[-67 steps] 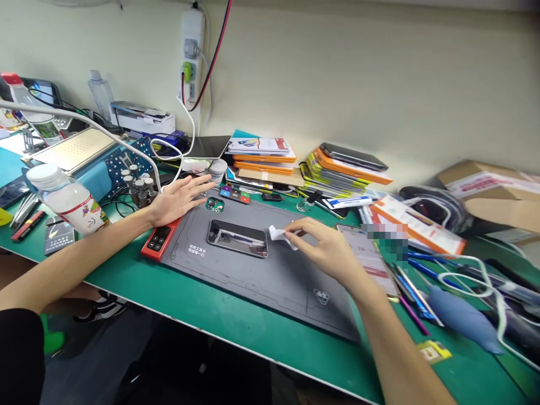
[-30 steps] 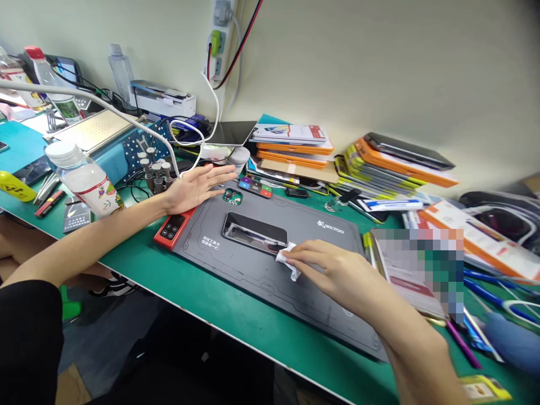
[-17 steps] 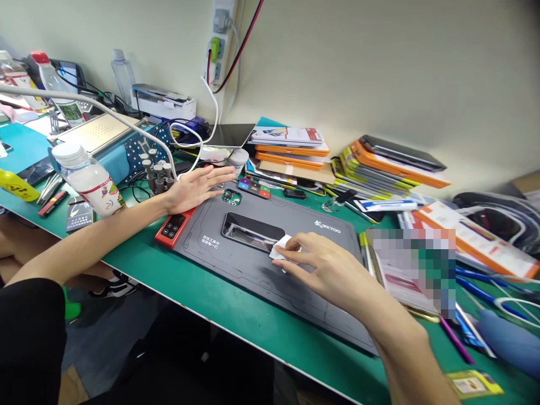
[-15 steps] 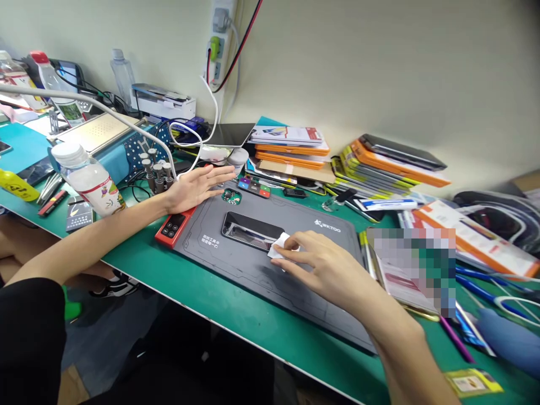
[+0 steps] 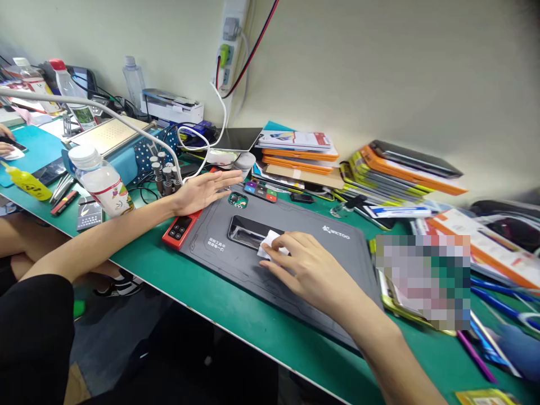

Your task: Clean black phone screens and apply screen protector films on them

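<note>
A dark phone [image 5: 244, 230] lies flat on a grey work mat [image 5: 295, 292] in the middle of the green bench. My right hand [image 5: 304, 270] presses a small white wipe [image 5: 268, 247] onto the phone's right half, fingers closed on the wipe. My left hand [image 5: 206, 191] lies flat and open on the mat's far left corner, fingers stretched toward a small green part [image 5: 237, 199]. A red control strip [image 5: 180, 229] runs along the mat's left end, just under my left wrist.
A plastic bottle [image 5: 101, 183] and a rack of metal bits [image 5: 165, 175] stand left of the mat. Stacks of orange and yellow boxes [image 5: 379, 174] line the wall. Tools and cables [image 5: 498, 315] crowd the right. Another person's hand [image 5: 6, 147] shows at far left.
My right hand slid the wipe leftward from the phone's right end onto its surface. The left hand stayed flat in place. The view shifted slightly.
</note>
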Demonstrator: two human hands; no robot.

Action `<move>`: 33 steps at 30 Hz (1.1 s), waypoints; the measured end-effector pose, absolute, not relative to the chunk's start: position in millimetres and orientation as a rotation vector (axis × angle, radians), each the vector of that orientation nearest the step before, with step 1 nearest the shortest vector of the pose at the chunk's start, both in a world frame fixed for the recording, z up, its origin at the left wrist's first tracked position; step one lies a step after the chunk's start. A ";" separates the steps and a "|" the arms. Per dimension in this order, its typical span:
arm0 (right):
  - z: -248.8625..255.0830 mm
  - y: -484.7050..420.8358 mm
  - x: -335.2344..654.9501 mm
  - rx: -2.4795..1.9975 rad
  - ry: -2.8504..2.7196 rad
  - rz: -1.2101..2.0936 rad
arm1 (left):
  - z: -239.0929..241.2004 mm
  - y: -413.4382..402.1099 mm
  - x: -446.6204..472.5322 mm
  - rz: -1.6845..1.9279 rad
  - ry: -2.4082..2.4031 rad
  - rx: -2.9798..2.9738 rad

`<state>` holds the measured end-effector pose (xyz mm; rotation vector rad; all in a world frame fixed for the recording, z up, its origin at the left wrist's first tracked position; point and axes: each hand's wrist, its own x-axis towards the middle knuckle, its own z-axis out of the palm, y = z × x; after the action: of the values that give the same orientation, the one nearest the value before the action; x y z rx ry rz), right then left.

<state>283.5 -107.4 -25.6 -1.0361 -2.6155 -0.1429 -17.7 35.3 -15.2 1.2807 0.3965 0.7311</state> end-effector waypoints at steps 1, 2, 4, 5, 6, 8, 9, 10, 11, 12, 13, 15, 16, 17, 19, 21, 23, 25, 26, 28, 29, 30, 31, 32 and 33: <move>-25.9 -107.1 281.6 -1.031 -2.618 -0.141 | -15.4 35.6 -17.9 0.728 0.387 1.286; -25.9 -106.9 280.5 -1.028 -2.620 -0.137 | -15.5 35.9 -18.2 0.728 0.380 1.290; -25.0 -107.1 281.1 -1.037 -2.623 -0.116 | -15.5 36.3 -18.4 0.733 0.382 1.290; -24.0 -107.6 283.0 -1.056 -2.621 -0.099 | -15.4 36.5 -18.5 0.733 0.387 1.288; -22.8 -108.5 285.8 -1.080 -2.615 -0.082 | -15.2 36.6 -18.6 0.732 0.392 1.285; -19.8 -111.2 292.9 -1.137 -2.597 -0.049 | -14.8 36.7 -18.8 0.731 0.400 1.278; -18.2 -112.9 296.4 -1.159 -2.590 -0.039 | -14.5 36.6 -19.0 0.731 0.404 1.274; -16.8 -114.7 299.4 -1.178 -2.584 -0.035 | -14.2 36.6 -19.2 0.730 0.407 1.272; -15.6 -116.4 301.8 -1.195 -2.579 -0.036 | -13.9 36.5 -19.4 0.728 0.411 1.271; -14.7 -117.8 303.4 -1.211 -2.575 -0.036 | -13.7 36.4 -19.5 0.724 0.414 1.272; -14.1 -119.0 304.3 -1.228 -2.570 -0.035 | -13.5 36.4 -19.7 0.720 0.416 1.275; -14.0 -120.1 305.2 -1.260 -2.554 -0.017 | -13.3 36.5 -19.9 0.720 0.412 1.277; -14.4 -120.0 305.9 -1.277 -2.544 -0.002 | -13.2 36.7 -20.0 0.722 0.406 1.276; -15.1 -119.5 307.1 -1.296 -2.534 0.011 | -13.1 36.8 -20.0 0.723 0.400 1.273; -17.0 -117.8 311.2 -1.336 -2.513 0.020 | -12.8 36.9 -19.9 0.720 0.394 1.268; -18.8 -115.6 316.6 -1.366 -2.504 0.031 | -12.3 36.7 -19.7 0.716 0.401 1.268; -19.6 -113.7 320.6 -1.368 -2.507 0.066 | -12.0 36.5 -19.5 0.716 0.407 1.271; -19.3 -112.6 321.0 -1.351 -2.509 0.095 | -12.6 36.7 -19.4 0.717 0.405 1.275; -18.9 -112.3 319.6 -1.339 -2.510 0.095 | -13.2 36.9 -19.5 0.717 0.402 1.279; -18.1 -112.1 314.1 -1.308 -2.514 0.063 | -15.1 37.7 -19.7 0.717 0.400 1.286; -17.9 -112.1 310.6 -1.289 -2.520 0.040 | -16.1 38.2 -20.0 0.716 0.400 1.291; -17.8 -112.1 306.9 -1.270 -2.526 0.014 | -17.0 38.6 -20.2 0.715 0.400 1.297; -17.9 -112.1 303.3 -1.253 -2.530 -0.015 | -17.8 38.8 -20.3 0.713 0.399 1.306; -18.1 -112.1 300.0 -1.241 -2.534 -0.044 | -18.3 38.8 -20.4 0.712 0.399 1.313; -18.3 -112.1 297.2 -1.233 -2.539 -0.070 | -18.5 38.6 -20.4 0.713 0.400 1.319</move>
<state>297.2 -112.1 -18.3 -1.2331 -2.5391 -0.0705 -20.4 38.6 -18.5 1.3193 0.4000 0.7127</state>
